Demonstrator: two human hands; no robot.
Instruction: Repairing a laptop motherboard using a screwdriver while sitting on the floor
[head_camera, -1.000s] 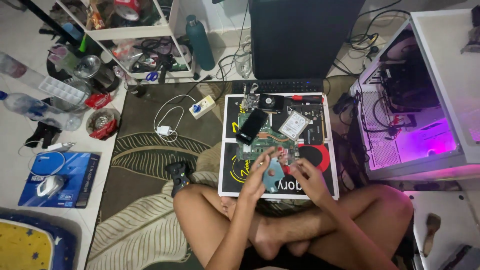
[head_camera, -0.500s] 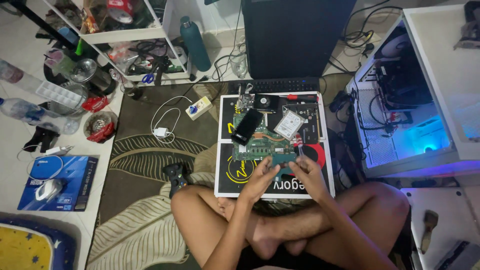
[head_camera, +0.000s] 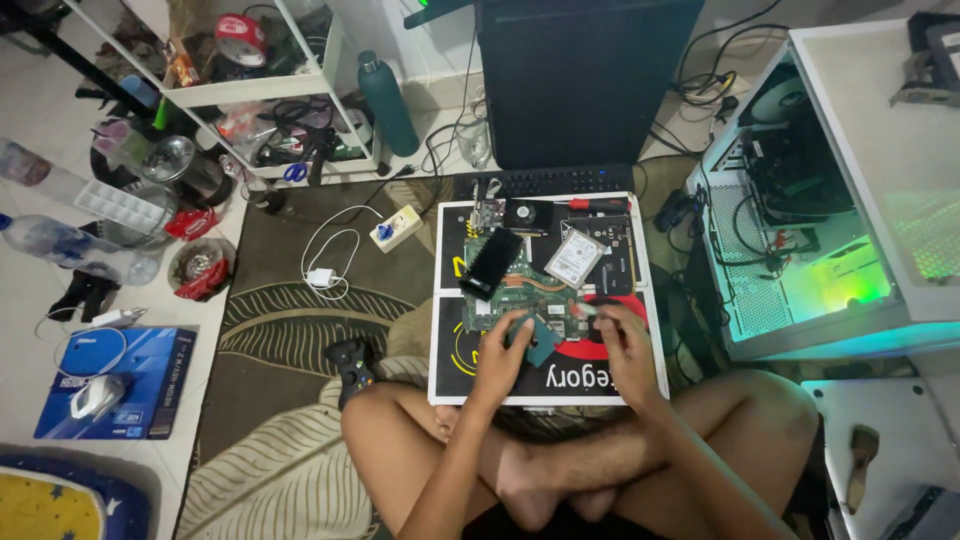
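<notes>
My left hand (head_camera: 500, 352) rests fingers curled on the green laptop circuit board (head_camera: 520, 300), pinching a small teal square chip (head_camera: 541, 344) at its near edge. Just right, my right hand (head_camera: 622, 345) pinches a tiny pale part above the board; what it is, I cannot tell.

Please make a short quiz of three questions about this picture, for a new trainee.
1. True or false: the green bottle lies flat on the circuit board.
2. What rests on the circuit board, near its top right?
A. a silver drive
B. a game controller
C. a mouse
3. Which hand is at the small teal square part?

Key:
1. False; it stands upright on the floor by the shelf.
2. A
3. The left hand.
</notes>
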